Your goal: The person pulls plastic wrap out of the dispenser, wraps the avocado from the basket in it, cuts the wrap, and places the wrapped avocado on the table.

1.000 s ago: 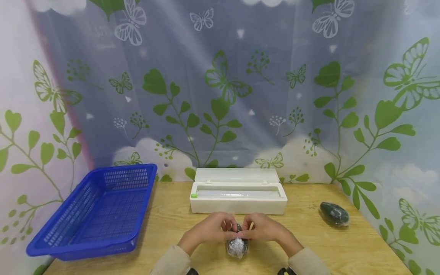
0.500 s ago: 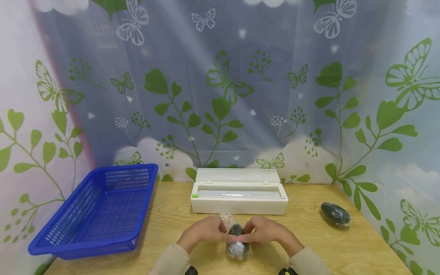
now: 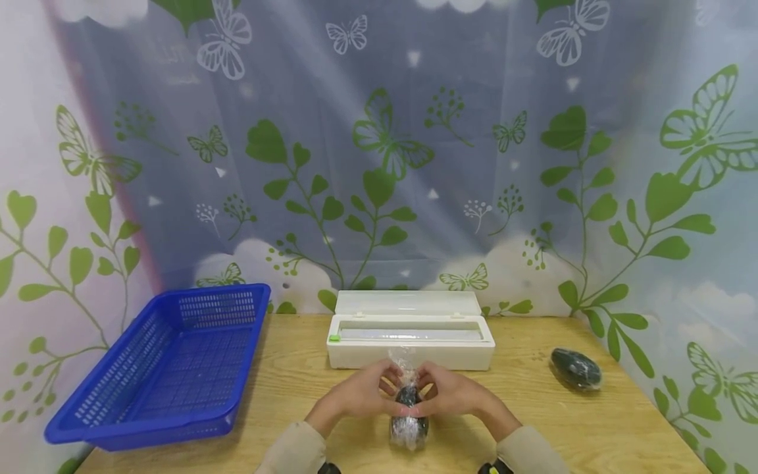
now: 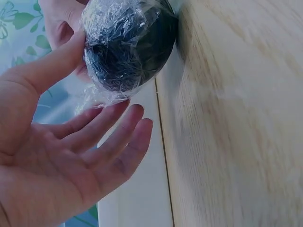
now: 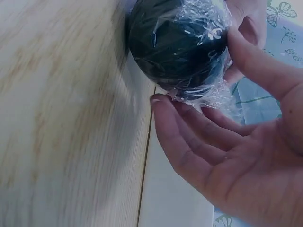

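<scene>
A dark green, oval fruit or vegetable (image 3: 408, 431) wrapped in crinkled cling film rests on the table between both hands. My left hand (image 3: 368, 392) holds it from the left, thumb on top and curved fingers at its far end, where loose film gathers. From the right, my right hand (image 3: 451, 393) mirrors this, the two thumb tips meeting over the film. In the left wrist view the left fingertips (image 4: 137, 113) lie right at the film's edge. The right wrist view shows the right thumb (image 5: 255, 61) against the wrapped surface. A loose film tail (image 3: 403, 359) sticks up beyond the hands.
Behind the hands stands a white cling film dispenser (image 3: 408, 355), lid raised, with a green slider (image 3: 334, 338). A blue plastic basket (image 3: 142, 428) sits at left. Another film-wrapped dark green oval (image 3: 576, 368) lies at right on the wooden table (image 3: 296, 368). A patterned curtain hangs behind.
The fingers have moved from near the top of the wrapped oval toward its far end. The loose film tail came into view beside the left hand and now stands between the hands.
</scene>
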A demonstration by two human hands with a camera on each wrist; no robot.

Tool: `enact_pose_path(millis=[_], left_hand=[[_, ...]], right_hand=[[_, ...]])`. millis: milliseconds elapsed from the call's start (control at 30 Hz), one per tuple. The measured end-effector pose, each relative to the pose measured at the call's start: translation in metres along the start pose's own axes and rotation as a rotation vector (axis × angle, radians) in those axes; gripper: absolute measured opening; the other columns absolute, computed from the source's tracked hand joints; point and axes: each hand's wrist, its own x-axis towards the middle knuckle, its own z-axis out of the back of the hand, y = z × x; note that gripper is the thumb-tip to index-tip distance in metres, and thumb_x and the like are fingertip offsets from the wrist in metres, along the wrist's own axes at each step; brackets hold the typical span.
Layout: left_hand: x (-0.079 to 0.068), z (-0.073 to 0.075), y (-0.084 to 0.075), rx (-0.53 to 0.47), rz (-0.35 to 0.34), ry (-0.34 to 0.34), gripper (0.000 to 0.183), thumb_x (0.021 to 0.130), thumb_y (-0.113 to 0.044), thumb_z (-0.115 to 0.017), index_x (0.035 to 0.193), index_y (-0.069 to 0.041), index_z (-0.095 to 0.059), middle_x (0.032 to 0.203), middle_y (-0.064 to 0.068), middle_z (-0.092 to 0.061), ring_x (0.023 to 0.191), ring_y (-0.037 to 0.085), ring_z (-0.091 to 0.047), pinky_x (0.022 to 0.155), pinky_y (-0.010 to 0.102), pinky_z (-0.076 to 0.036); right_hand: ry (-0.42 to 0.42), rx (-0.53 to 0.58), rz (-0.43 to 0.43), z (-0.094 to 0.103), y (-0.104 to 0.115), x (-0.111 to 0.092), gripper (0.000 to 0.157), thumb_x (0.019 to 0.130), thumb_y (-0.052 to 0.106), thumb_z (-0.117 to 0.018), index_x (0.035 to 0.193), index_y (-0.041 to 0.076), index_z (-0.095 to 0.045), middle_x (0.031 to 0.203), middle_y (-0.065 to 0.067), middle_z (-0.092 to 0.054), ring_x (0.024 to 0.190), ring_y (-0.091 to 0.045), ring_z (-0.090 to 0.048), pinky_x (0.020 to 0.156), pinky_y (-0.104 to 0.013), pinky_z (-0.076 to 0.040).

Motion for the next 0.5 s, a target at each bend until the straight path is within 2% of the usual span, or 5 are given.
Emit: enact_pose_path(millis=[133,233,333,400,500], left_hand=[[0.0014,-0.0009,-0.0012,0.024,-0.059,-0.050,0.048,0.083,-0.020,-0.088,0.122,-0.009,-0.062,0.126,0.008,-0.065,0.112,0.030,-0.069,0.087,0.035,-0.061],[0.0036,-0.0017,-0.0001,0.021,-0.093,-0.077,0.050,0.081,-0.017,-0.089,0.122,-0.008,-0.062,0.127,0.008,-0.065,0.111,0.028,-0.070,0.081,0.028,-0.061],[0.0060,-0.0026,0.0017,-0.008,-0.137,-0.099,0.052,0.079,-0.012,-0.090,0.121,-0.007,-0.060,0.125,0.010,-0.064,0.110,0.028,-0.069,0.079,0.026,-0.061],[0.0075,-0.0030,0.0027,-0.024,-0.166,-0.115,0.055,0.077,-0.008,-0.091,0.120,-0.007,-0.058,0.123,0.011,-0.064,0.109,0.028,-0.069,0.081,0.029,-0.062],[0.0088,-0.0033,0.0034,-0.022,-0.185,-0.147,0.064,0.075,-0.005,-0.092,0.126,-0.007,-0.053,0.117,0.010,-0.066,0.105,0.026,-0.069,0.085,0.036,-0.062]], right_hand=[[-0.049,0.051,0.007,-0.0005,0.0010,0.0005,0.066,0.087,0.017,-0.084,0.132,-0.004,-0.041,0.138,-0.036,-0.054,0.101,-0.033,-0.072,0.085,-0.043,-0.060],[-0.089,0.060,0.002,-0.0015,0.0025,0.0014,0.096,0.085,0.016,-0.087,0.152,-0.005,-0.022,0.146,-0.038,-0.049,0.100,-0.030,-0.071,0.084,-0.043,-0.060],[-0.121,0.049,0.013,-0.0023,0.0023,0.0025,0.118,0.082,0.015,-0.088,0.161,-0.003,-0.002,0.143,-0.035,-0.053,0.099,-0.028,-0.070,0.082,-0.041,-0.060],[-0.127,0.044,0.048,-0.0027,0.0012,0.0034,0.113,0.082,0.013,-0.089,0.161,-0.004,-0.009,0.138,-0.032,-0.055,0.101,-0.030,-0.069,0.082,-0.040,-0.061],[-0.128,0.045,0.107,-0.0033,-0.0004,0.0045,0.085,0.083,0.009,-0.087,0.149,-0.005,-0.036,0.131,-0.029,-0.056,0.103,-0.035,-0.069,0.083,-0.039,-0.062]])
